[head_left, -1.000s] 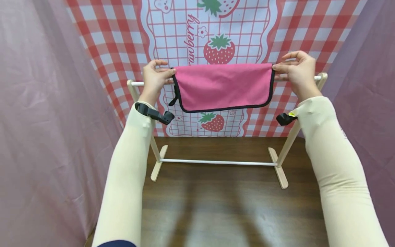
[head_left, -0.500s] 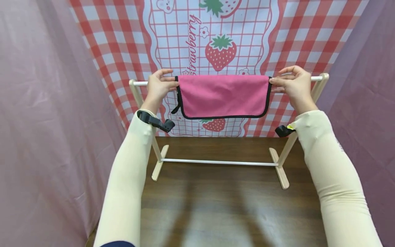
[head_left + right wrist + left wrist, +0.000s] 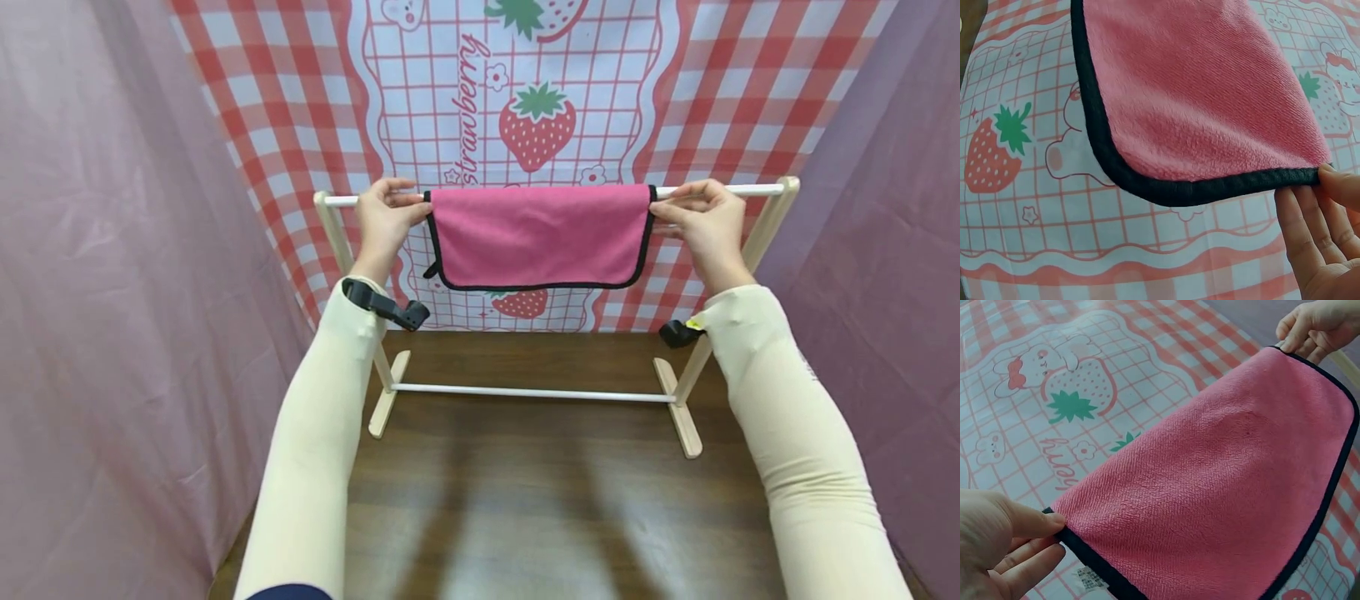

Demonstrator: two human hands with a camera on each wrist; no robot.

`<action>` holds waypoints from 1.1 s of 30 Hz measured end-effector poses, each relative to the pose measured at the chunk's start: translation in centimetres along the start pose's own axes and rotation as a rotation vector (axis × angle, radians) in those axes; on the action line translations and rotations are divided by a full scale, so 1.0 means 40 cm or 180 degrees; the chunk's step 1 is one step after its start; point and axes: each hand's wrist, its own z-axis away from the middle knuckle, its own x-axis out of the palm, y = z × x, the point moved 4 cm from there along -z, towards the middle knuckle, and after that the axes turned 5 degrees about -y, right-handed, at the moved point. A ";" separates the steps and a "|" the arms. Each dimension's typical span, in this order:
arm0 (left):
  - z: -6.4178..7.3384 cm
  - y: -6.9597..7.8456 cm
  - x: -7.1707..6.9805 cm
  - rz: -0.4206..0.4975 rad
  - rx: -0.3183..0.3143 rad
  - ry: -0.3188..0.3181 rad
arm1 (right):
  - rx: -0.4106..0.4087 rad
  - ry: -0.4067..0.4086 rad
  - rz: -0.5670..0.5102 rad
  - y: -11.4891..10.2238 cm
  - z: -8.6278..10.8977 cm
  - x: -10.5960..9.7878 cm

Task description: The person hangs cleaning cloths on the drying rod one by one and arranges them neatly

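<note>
A pink towel [image 3: 540,237] with black edging hangs folded over the white top rail [image 3: 757,191] of a wooden rack. At its upper left corner my left hand [image 3: 382,221] pinches the black edge between thumb and fingers. My right hand [image 3: 708,225] pinches the opposite upper corner, close to the rail. The left wrist view shows the towel's textured face [image 3: 1210,469] and a small white tag [image 3: 1090,579] below the left fingers. In the right wrist view, the rounded lower corner of the black edging [image 3: 1166,192] hangs free.
The rack's wooden feet [image 3: 678,417] stand on a brown wood floor [image 3: 517,500], joined by a white lower bar [image 3: 532,393]. Behind it hangs a red-checked strawberry cloth [image 3: 300,108]. Pink curtains [image 3: 112,292] enclose both sides.
Both hands have lowered the towel from above the rail down onto it. The hands have also come slightly closer together, still holding both upper corners.
</note>
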 end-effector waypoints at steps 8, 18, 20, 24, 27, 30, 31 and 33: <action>0.007 -0.009 -0.003 0.0010 -0.0039 0.0064 | -0.0126 0.0012 0.0095 0.014 0.003 0.004; 0.020 -0.018 -0.003 0.0054 0.0123 0.0068 | -0.0136 -0.0005 -0.0093 0.008 0.012 -0.006; 0.023 -0.021 -0.005 0.0120 0.0128 0.0065 | -0.0151 -0.0026 -0.0151 0.006 0.014 -0.009; 0.036 -0.024 -0.010 0.0264 0.0077 0.0055 | -0.0187 -0.0075 -0.0161 0.004 0.023 -0.016; 0.054 -0.027 -0.011 0.0343 0.0035 0.0005 | -0.0216 -0.0147 -0.0146 0.005 0.034 -0.023; 0.076 -0.038 -0.010 0.0335 0.0036 -0.0100 | -0.0234 -0.0270 -0.0139 0.010 0.053 -0.031; 0.085 -0.043 -0.009 0.0321 0.0052 -0.0147 | -0.0248 -0.0318 -0.0115 0.013 0.060 -0.033; 0.102 -0.055 -0.007 0.0265 0.0078 -0.0242 | -0.0249 -0.0403 -0.0057 0.023 0.076 -0.038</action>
